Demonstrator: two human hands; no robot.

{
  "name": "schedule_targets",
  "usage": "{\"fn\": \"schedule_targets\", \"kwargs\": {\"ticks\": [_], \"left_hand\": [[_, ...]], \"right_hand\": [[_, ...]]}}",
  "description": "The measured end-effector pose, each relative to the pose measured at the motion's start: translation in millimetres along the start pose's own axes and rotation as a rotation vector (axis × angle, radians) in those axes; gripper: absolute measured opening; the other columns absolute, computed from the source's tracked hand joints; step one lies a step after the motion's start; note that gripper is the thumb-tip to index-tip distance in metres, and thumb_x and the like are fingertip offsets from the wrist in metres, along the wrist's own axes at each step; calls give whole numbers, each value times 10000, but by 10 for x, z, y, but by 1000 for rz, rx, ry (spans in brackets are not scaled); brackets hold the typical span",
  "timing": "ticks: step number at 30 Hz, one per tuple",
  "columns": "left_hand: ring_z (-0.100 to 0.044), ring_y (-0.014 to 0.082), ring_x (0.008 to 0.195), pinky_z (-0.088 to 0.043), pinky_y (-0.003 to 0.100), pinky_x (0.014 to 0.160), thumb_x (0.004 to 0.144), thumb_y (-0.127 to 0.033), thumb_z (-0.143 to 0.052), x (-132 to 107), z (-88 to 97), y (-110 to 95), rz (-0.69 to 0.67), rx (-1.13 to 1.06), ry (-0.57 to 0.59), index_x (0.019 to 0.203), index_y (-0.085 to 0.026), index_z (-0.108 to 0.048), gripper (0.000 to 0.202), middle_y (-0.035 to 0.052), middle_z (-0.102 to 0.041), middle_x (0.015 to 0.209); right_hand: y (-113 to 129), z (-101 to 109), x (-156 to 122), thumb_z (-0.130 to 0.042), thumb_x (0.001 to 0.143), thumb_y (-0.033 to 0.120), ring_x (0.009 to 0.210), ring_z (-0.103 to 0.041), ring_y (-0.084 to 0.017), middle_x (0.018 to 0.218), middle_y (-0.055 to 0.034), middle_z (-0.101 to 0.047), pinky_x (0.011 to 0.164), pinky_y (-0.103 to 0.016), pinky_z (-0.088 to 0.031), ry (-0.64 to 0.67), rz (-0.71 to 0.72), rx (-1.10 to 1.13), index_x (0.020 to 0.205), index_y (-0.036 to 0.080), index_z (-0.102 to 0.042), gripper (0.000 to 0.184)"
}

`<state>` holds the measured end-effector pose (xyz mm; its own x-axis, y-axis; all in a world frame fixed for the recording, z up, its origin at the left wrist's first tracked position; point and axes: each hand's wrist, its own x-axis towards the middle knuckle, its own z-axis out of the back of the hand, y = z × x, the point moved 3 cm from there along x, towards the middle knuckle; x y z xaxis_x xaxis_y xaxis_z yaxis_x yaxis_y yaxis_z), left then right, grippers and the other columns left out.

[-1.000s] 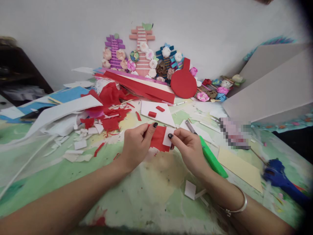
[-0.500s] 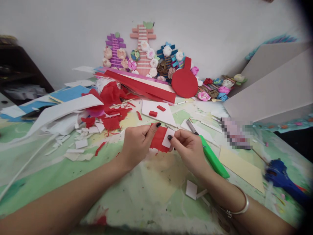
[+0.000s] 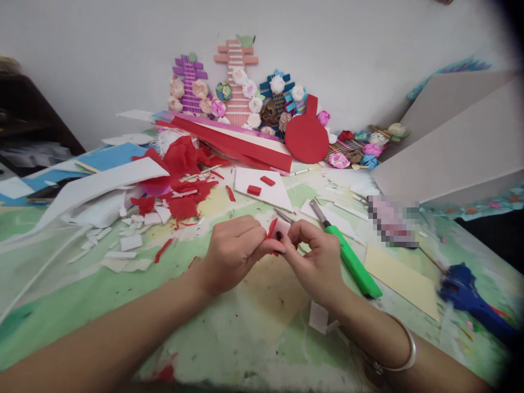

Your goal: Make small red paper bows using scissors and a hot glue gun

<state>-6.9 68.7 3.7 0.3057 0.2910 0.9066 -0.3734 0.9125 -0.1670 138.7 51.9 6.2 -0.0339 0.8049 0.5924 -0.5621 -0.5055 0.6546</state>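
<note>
Between my two hands is a small white foam-like rectangle (image 3: 282, 226) with red paper (image 3: 271, 229) against its left side. My left hand (image 3: 232, 255) is closed on the red paper, its thumb stretched toward the right fingertips. With thumb and fingers, my right hand (image 3: 314, 261) pinches the white rectangle. Most of the red paper is hidden by my fingers. Just beyond lies a white board (image 3: 268, 197) carrying two small red blocks (image 3: 254, 190). The tip of a pair of scissors (image 3: 282, 215) seems to show behind the right fingers. Right of that hand lies a green utility knife (image 3: 354, 262).
Red paper scraps (image 3: 188, 204) and white offcuts (image 3: 131, 242) lie to the left. A red round cutout with a neck (image 3: 307, 136) leans at the back among flower-decorated models (image 3: 235, 82). A blue glue gun (image 3: 462, 289), cream card (image 3: 401, 281) and grey board (image 3: 450, 131) are on the right.
The red paper lay spread flat between my hands before; now it is bunched or folded close to the white rectangle. My left thumb has moved right and down, next to the right fingertips.
</note>
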Motion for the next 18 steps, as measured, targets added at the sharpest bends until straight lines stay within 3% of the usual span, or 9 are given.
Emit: {"fn": "schedule_targets", "kwargs": {"ticks": [6,14,18], "left_hand": [[-350,116,517,-267,283,482,893,-149,-554,-5,6,-43,-147,132,2,592,-171,-460,316,-22,-433,509],[-393,122,521,-302,280,486,856,-199,-619,12,13,-84,-264,226,96,573,-173,-445,333,-5,-499,512],[-385,117,513,-294,281,485,893,-209,-565,19,7,-113,-276,218,109,569,-179,-424,355,-14,-480,509]], "right_hand": [[42,-1,-15,-608,777,151,471,-444,-50,514,50,-492,478,-169,-360,-24,66,-19,595,167,-475,225],[92,5,-48,-589,799,162,461,-446,-58,521,45,-509,478,-182,-366,-66,248,-109,628,180,-463,213],[90,-2,-59,-561,817,161,471,-465,-75,533,34,-530,482,-197,-376,-48,251,-135,647,199,-450,207]]}}
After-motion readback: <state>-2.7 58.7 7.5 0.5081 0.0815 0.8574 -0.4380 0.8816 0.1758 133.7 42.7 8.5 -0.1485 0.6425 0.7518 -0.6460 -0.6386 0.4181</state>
